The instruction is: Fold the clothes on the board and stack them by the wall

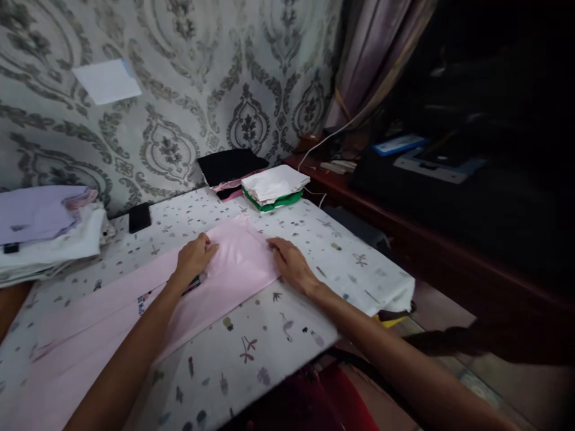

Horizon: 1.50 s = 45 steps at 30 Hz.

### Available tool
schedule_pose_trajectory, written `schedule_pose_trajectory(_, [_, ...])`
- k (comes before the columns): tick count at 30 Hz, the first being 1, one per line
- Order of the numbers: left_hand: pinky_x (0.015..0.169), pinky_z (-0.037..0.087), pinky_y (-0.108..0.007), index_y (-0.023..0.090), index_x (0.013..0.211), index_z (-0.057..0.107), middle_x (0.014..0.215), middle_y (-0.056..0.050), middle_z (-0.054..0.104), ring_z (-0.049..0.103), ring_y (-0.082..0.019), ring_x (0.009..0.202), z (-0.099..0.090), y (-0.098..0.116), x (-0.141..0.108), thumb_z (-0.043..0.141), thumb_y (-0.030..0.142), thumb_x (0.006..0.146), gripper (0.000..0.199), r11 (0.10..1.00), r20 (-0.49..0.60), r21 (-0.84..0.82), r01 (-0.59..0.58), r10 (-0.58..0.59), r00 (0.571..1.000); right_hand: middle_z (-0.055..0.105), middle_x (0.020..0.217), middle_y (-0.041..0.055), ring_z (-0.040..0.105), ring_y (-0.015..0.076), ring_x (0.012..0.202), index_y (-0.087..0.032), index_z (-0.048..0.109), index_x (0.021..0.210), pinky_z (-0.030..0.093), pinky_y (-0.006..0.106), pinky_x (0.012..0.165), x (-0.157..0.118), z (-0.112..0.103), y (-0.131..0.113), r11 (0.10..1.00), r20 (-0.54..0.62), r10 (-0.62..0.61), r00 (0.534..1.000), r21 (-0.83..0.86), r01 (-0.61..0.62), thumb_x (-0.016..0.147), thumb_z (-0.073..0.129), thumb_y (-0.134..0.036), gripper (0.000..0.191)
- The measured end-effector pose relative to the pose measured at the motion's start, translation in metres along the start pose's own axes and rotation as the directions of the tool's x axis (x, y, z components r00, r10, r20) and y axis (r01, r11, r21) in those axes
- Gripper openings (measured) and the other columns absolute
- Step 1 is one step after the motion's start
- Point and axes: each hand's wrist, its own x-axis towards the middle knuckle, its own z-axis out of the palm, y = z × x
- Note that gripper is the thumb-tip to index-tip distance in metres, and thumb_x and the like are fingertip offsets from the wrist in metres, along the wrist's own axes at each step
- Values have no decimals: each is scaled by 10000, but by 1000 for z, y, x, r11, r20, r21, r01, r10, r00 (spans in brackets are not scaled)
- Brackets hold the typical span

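The left hand (pixel 195 257) is bent over the pink cloth (pixel 245 254), thumb and forefinger near each other, though whether they pinch any fabric I cannot tell. The right hand (pixel 294 266) lies at the cloth's right edge, fingers reaching along it; whether the thumb grips from beneath is hidden. Between the two hands the cloth looks slightly puffed and rumpled, so a light outward stroke, with one hand anchoring while the other draws the edge straight, would probably flatten it best (thin fabric like this seems apt to drag its under-layers along). Keeping the long near edge even looks worth the care. The cloth is spread across the table (pixel 278 353), running from the hands toward the lower left, with dark print showing near the left forearm. Counting outward: two hands, one pink cloth, one table under a patterned cover, and three piles of folded fabric: a white-topped pile (pixel 275 182), a black-topped pile (pixel 231 166) and a lavender-topped pile (pixel 40 212). Their layers are too merged to number. One dark phone-like object (pixel 139 218) lies near the wall, which bears one pale sheet (pixel 108 82).
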Motion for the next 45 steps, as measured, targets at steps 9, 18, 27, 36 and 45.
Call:
schedule_pose_trajectory(9, [585,326,-279,249,767,578,747,-13,676,618,-230,756,1,-8,-7,462,446,909,269,999,-31,38,-22,23,999,736,1066,69,686,189,980,-234,567,1249,517,421,966,9,-4,16,879,-12,202,979,443,-176,995,364,-289,330])
schedule_pose_trajectory(18, [1022,422,-451,130,1255,565,1280,-194,622,549,-333,1236,7,7,-26,314,430,993,471,925,-191,159,-344,371,909,709,1146,122,673,231,1062,-206,532,1265,516,446,977,7,-15,4,859,-286,217,933,510,-43,1018,337,-449,398])
schedule_pose_trajectory(27, [1227,197,-542,202,1556,317,1620,-130,330,280,-270,1509,46,11,-42,257,513,1035,610,825,81,127,-551,545,835,409,1570,170,326,271,1485,-164,441,1488,283,504,1213,-13,1,-9,885,293,-435,851,-36,465,1030,395,-468,551])
schedule_pose_trajectory(36, [1238,165,-539,185,1553,330,1633,-134,289,249,-257,1521,47,10,-43,212,559,1033,651,842,93,112,-528,520,849,453,1536,166,378,307,1457,-182,473,1475,284,547,1209,-6,5,-18,879,345,-361,866,-184,440,1014,460,-443,530])
schedule_pose_trajectory(45, [1245,127,-495,247,1577,255,1643,-92,290,228,-212,1527,40,4,-48,217,567,1030,634,862,69,8,-507,505,860,507,1505,145,411,306,1438,-178,502,1449,338,553,1179,46,52,-34,900,342,-379,860,-81,429,1018,403,-460,525])
